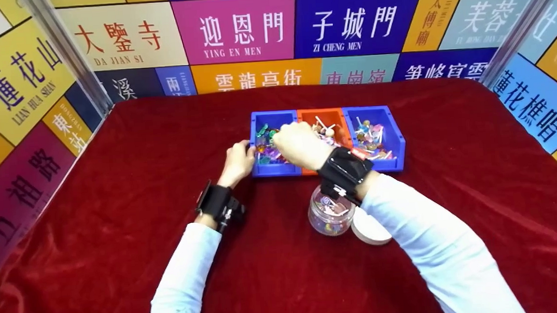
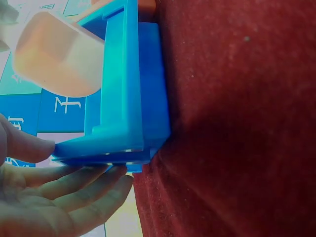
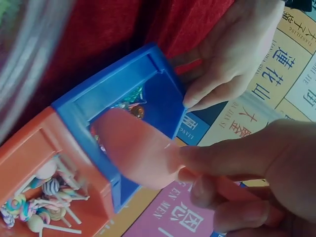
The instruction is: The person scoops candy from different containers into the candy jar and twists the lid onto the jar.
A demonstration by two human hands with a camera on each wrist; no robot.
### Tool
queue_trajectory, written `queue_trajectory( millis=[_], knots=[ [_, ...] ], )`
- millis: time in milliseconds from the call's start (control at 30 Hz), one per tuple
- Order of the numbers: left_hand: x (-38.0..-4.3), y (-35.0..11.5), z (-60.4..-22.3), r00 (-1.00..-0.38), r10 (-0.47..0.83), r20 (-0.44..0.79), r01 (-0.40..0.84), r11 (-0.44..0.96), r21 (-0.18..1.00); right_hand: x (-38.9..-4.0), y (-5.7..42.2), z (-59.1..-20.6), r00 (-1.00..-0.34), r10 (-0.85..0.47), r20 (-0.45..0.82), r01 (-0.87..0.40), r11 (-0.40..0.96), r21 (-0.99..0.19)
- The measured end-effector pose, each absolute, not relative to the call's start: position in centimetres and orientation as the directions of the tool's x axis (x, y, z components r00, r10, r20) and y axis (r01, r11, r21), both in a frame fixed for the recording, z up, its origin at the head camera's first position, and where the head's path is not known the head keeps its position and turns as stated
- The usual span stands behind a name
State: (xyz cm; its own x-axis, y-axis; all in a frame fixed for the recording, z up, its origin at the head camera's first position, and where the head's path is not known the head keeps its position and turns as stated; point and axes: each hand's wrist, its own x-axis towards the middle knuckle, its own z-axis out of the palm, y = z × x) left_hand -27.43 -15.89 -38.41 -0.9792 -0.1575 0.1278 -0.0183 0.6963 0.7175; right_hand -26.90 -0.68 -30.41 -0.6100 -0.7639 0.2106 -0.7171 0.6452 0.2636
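Observation:
My right hand [image 1: 302, 145] is over the left blue bin [image 1: 277, 170], gripping the handle of a pink scoop [image 3: 138, 145]. In the right wrist view the scoop's bowl dips into that bin, where shiny green, purple and orange pieces [image 1: 265, 153] lie; the bowl hides part of them. My left hand [image 1: 240, 161] holds the bin's left wall between thumb and fingers, with the thumb [image 2: 29, 147] at the rim. The scoop's head also shows above the bin's edge in the left wrist view.
An orange bin [image 1: 319, 114] and another blue bin [image 1: 397, 144], both with small lollipops, adjoin on the right. Nearer me stand a clear jar [image 1: 330, 221] with sweets inside and a white lid [image 1: 371, 228] beside it. Red cloth [image 1: 117, 210] covers the table.

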Motion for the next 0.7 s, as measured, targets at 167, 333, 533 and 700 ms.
queue_trajectory(
  millis=[167,333,533,700],
  knots=[
    [-27.5,-15.8,-38.5,-0.981,-0.152,0.123,-0.017,0.69,0.723,-27.6,-1.1,-30.7,-0.648,-0.742,0.17,-0.709,0.67,0.222],
    [-27.5,-15.8,-38.5,-0.983,-0.15,0.103,-0.027,0.678,0.734,-28.7,-0.9,-31.5,-0.682,-0.722,0.111,-0.709,0.691,0.141],
    [-27.5,-15.8,-38.5,-0.985,-0.147,0.095,-0.033,0.688,0.725,-29.9,-0.2,-32.4,-0.741,-0.67,0.035,-0.671,0.741,-0.01],
    [-27.6,-15.9,-38.4,-0.984,-0.145,0.101,-0.03,0.701,0.712,-30.9,0.3,-32.9,-0.735,-0.678,0.001,-0.672,0.729,-0.133]
  ],
)
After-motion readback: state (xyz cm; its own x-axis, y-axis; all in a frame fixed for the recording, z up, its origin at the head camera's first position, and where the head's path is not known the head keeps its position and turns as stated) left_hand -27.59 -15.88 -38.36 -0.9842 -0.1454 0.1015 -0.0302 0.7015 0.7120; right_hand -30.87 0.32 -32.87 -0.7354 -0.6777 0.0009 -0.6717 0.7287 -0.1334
